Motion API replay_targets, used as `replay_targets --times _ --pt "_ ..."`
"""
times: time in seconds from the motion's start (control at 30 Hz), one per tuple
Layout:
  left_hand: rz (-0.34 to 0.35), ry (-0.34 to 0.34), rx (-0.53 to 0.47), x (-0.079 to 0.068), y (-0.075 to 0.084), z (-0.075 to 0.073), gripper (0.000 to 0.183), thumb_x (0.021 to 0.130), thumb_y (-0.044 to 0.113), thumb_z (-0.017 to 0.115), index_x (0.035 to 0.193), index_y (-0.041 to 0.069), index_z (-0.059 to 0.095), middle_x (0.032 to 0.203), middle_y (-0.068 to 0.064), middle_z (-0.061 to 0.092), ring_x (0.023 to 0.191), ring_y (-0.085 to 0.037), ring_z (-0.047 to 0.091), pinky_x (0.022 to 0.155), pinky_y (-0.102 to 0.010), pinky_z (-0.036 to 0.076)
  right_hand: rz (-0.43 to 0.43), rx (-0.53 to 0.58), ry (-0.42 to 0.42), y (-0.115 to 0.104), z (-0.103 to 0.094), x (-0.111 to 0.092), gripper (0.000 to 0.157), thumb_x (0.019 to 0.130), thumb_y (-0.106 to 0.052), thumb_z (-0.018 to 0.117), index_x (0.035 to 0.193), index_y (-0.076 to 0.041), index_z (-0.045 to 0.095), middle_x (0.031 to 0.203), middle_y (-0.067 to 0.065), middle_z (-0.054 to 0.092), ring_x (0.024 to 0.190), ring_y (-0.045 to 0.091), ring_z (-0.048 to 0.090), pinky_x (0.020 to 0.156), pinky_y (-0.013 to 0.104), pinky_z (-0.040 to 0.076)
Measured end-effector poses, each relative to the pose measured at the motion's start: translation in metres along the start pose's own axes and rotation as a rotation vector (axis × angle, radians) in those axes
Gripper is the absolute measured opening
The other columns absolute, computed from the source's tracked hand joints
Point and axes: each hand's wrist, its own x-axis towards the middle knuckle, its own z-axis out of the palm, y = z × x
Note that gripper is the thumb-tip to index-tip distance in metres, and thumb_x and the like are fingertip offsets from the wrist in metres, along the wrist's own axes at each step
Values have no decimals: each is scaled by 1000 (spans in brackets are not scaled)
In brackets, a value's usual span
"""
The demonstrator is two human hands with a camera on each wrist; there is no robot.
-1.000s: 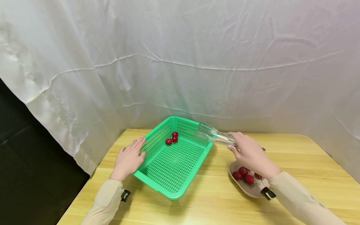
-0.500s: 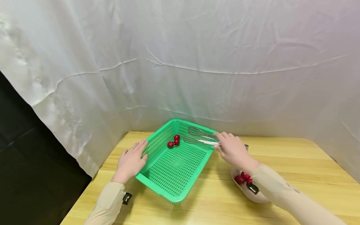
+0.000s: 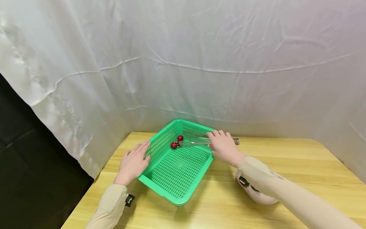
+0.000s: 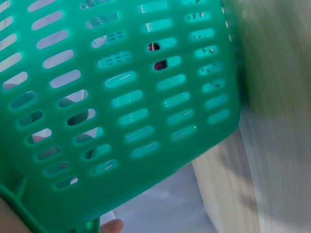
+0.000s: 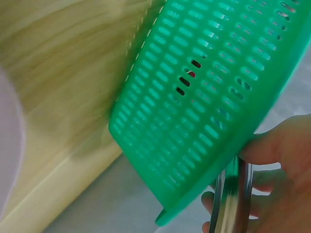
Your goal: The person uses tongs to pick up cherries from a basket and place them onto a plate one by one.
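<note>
In the head view, a green perforated plastic basket point(image 3: 175, 198) stands on the wooden table. Red cherries point(image 3: 173, 145) with thin stems cluster inside, near its back left corner. My left hand point(image 3: 132, 164) rests on the left rim, fingers stretched out and thumb on the inner side. My right hand point(image 3: 224, 147) holds metal tongs point(image 3: 197, 143) over the right rim. One tong tip reaches the cherries and partly covers one; whether it touches them I cannot tell. In the right wrist view, the tongs point(image 5: 246, 194) lie between thumb and fingers beside the basket wall point(image 5: 160, 121).
A pale oval dish point(image 3: 261, 197) sits to the right, mostly hidden under my right forearm, its contents covered. A light grey curtain point(image 3: 200, 92) hangs behind the wooden table point(image 3: 300, 165). Dark cloth point(image 3: 37, 165) shows at the left.
My right hand has moved left with the tongs, from above the dish to the basket's right rim. The tong tips have come in to the cherries. My left hand stays on the rim.
</note>
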Motion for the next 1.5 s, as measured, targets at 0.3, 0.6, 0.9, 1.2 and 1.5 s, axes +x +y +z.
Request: replay_targets --times 0.3,0.6,0.9,1.2,1.5 --pt "2 -10 6 -3 2 -1 58 100 27 47 153 9 34 159 -7 27 145 -36 24 110 -68 18 -5 -2 -8 -4 16 13 47 93 -18 68 133 1 53 121 17 59 108 35 54 83 48 45" --pt "-1 -3 9 -3 0 -4 58 101 28 47 154 9 33 160 -7 27 145 -35 23 110 -67 18 -27 9 -38 -4 24 30 43 94 -18 67 131 0 55 118 14 61 107 33 56 83 46 45" --pt "-7 -10 15 -5 1 -3 58 101 28 47 154 10 33 160 -6 26 145 -34 23 110 -67 19 -18 -32 -149 -10 34 41 38 95 -21 66 127 -2 58 115 14 62 108 32 57 93 49 46" --pt "-3 -8 19 -5 6 -1 58 101 29 46 154 10 32 160 -5 25 146 -33 24 109 -67 21 -2 -32 -154 -10 33 40 36 93 -21 68 124 -3 60 110 12 64 102 30 58 90 46 48" --pt "-8 -22 12 -8 7 -3 58 101 29 46 154 11 32 161 -5 25 146 -33 22 110 -67 19 46 -28 -214 -12 37 41 45 97 -29 57 134 -5 56 123 13 62 113 32 55 99 50 42"
